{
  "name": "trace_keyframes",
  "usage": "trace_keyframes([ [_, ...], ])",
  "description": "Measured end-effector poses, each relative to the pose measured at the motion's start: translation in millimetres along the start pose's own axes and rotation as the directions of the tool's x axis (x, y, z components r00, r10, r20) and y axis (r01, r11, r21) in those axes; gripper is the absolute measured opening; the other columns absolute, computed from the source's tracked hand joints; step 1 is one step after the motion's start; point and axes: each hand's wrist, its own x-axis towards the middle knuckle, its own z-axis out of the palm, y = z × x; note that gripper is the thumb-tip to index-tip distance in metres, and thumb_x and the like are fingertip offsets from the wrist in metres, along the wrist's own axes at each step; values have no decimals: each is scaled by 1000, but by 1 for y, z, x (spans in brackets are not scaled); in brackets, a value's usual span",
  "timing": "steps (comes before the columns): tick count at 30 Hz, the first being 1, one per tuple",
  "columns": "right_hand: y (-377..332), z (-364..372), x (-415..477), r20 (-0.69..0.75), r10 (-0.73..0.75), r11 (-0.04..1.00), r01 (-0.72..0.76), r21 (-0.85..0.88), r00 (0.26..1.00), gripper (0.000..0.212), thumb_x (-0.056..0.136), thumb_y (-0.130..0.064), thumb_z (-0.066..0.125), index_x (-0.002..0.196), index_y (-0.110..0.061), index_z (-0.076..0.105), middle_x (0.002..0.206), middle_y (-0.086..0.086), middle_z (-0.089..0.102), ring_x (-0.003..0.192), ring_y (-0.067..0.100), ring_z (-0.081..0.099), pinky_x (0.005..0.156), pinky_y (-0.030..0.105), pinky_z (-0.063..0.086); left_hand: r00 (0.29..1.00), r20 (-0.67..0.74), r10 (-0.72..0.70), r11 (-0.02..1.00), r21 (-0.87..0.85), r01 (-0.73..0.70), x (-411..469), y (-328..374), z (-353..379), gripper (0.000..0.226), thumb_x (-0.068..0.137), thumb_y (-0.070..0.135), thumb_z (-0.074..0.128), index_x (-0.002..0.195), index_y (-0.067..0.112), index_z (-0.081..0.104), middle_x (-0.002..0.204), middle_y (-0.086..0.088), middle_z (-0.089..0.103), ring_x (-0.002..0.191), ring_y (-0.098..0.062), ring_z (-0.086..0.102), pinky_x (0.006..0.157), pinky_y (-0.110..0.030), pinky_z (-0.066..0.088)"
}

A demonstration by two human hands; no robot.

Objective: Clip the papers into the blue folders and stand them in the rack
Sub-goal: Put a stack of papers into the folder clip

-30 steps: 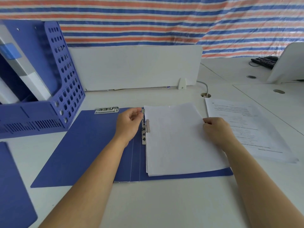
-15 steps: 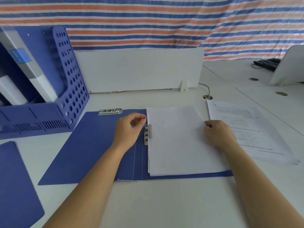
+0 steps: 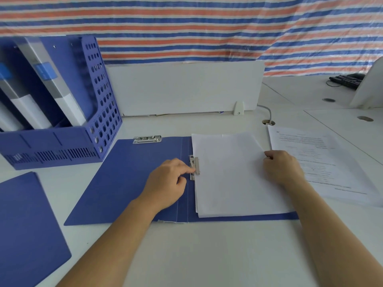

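Observation:
An open blue folder (image 3: 128,183) lies flat on the white desk. A white paper stack (image 3: 228,179) sits on its right half, its left edge under the metal spine clip (image 3: 196,164), whose lever lies flat. My left hand (image 3: 167,183) touches the clip with the index fingertip, the other fingers curled. My right hand (image 3: 281,166) rests on the stack's right side, fingers curled at its edge. The blue rack (image 3: 62,146) stands at the back left with folders (image 3: 62,96) upright in it.
A second blue folder (image 3: 27,224) lies closed at the front left. A pile of printed papers (image 3: 315,162) lies right of the open folder. Another metal clip (image 3: 147,139) sits at the left cover's top edge. A white divider (image 3: 182,88) stands behind.
The clip lever, raised and pinched by my left hand a second ago, now lies flat on the papers. My left hand slid down along the clip. The right hand stayed put.

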Motion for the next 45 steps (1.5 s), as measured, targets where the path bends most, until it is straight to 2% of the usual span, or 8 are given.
trace_keyframes([
  [8,-3,-1,-5,-1,4,1000,-4,2,1000,36,87,-10,40,111,-14,67,102,11,65,86,30,51,72,37,42,993,97,66,965,247,-88,-5,4,1,44,90,5,47,124,28,63,108,6,57,100,-15,50,65,-32,49],
  [15,-3,0,-7,-39,-38,999,38,5,999,35,89,-6,39,110,-7,67,91,12,59,83,32,49,70,37,43,999,3,-48,984,171,47,-1,-2,4,44,91,7,46,124,30,64,118,7,60,107,-12,53,75,-31,52],
  [22,-5,10,-13,-186,-181,973,148,-180,966,35,98,-27,45,125,-9,57,122,17,53,109,37,49,80,41,43,999,-8,-37,982,185,38,1,-3,8,42,92,10,46,127,28,61,121,7,62,111,-14,53,81,-33,51],
  [26,-16,21,-26,-105,-371,924,356,-139,923,45,98,-39,48,139,-24,52,134,8,51,121,30,49,96,39,44,998,-8,-57,977,204,58,13,-3,8,41,94,12,44,130,27,58,125,5,61,113,-18,53,84,-35,50],
  [30,-15,31,-37,130,-479,864,493,-106,868,50,95,-55,46,141,-36,49,145,-1,44,134,22,40,113,34,26,998,-31,-46,965,256,53,4,-13,-2,36,97,21,44,129,25,59,124,5,62,111,-17,56,87,-37,48],
  [34,-14,39,-34,146,-472,853,493,-170,869,50,95,-59,40,140,-39,49,147,-2,43,136,21,38,115,35,23,1000,14,-25,977,211,21,-20,-17,-22,38,95,34,49,131,27,56,127,10,59,121,-12,50,98,-35,41],
  [39,-18,43,-30,126,-425,875,443,-195,896,52,95,-61,34,140,-38,49,147,-2,43,136,21,39,116,37,24,972,233,-37,981,193,-9,-41,-11,-36,67,82,41,52,146,32,35,147,14,38,138,-7,28,114,-30,18],
  [45,-16,40,-30,139,-414,882,434,-180,899,52,96,-59,34,140,-36,49,148,-1,43,137,21,39,117,37,25,995,-70,-64,934,348,85,-38,-27,-39,61,75,20,65,135,22,53,130,4,56,124,-19,50,101,-39,38],
])
